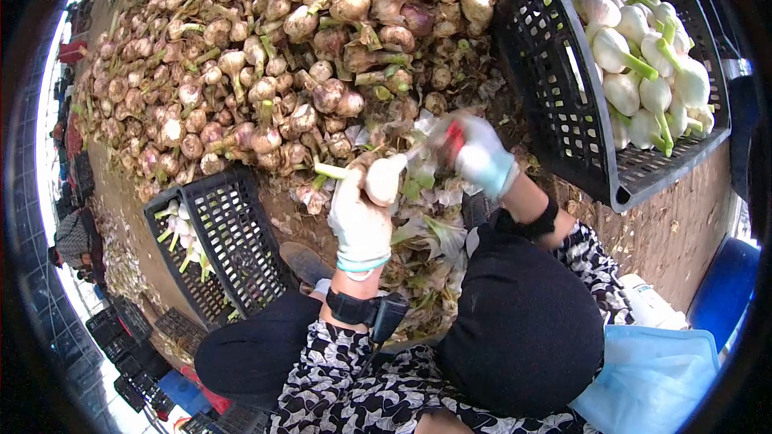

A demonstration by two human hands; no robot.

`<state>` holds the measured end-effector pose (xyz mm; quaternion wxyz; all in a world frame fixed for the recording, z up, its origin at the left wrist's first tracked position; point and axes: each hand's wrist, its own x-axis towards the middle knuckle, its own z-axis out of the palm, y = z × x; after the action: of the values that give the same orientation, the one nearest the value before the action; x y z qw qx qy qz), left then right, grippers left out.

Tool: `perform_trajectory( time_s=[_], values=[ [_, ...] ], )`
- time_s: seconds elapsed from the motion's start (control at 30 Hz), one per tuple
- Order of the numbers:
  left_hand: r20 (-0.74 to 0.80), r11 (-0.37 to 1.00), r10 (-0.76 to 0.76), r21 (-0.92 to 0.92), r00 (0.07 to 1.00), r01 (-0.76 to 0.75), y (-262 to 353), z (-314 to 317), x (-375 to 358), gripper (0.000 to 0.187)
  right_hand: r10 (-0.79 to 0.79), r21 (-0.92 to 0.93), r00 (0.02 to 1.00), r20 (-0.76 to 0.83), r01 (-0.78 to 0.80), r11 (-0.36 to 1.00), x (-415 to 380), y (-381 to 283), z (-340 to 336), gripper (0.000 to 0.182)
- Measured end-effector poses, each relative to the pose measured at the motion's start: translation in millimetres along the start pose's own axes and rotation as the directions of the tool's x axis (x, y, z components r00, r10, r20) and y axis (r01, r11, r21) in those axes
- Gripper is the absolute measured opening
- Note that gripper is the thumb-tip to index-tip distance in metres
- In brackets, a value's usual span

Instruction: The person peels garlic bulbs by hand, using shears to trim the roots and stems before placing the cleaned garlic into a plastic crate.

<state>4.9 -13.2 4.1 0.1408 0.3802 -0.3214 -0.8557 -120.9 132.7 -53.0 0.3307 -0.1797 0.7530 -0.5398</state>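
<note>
The floor (pixel 667 249) is brown and flat, strewn with pale skins and torn leaves (pixel 434 233). A broad heap of garlic (pixel 273 72) lies across it — purplish, dirt-marked bulbs, some with green stems. A black crate (pixel 567 88) stands at the heap's right edge, a smaller crate (pixel 241 249) just below it — both holding cleaner, white bulbs
</note>
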Motion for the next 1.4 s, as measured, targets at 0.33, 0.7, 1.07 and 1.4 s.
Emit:
perform_trajectory(
  time_s=[0.33, 0.7, 1.07, 1.4],
  values=[
    [-0.119, 0.989, -0.106, 0.087, 0.987, 0.117, -10, -16, 11, 0.026, -0.327, 0.088, 0.926, 0.189, 0.316, 0.945, -15, -33, -11, 0.043],
    [-0.293, 0.983, -0.181, -0.088, 0.939, 0.162, -3, -11, 15, 0.028, -0.108, -0.263, 0.852, 0.512, 0.275, 0.925, 1, -5, -4, 0.029],
    [-0.226, 0.992, -0.126, -0.018, 0.966, 0.125, -15, 0, 12, 0.024, -0.153, 0.540, 0.943, 0.294, -0.032, 0.841, 6, -17, 34, 0.018],
    [-0.236, 0.959, -0.079, 0.247, 0.969, 0.139, -39, 4, -5, 0.021, 0.011, 0.428, 0.979, 0.205, -0.099, 0.898, 16, -31, 45, 0.010]
  ],
)
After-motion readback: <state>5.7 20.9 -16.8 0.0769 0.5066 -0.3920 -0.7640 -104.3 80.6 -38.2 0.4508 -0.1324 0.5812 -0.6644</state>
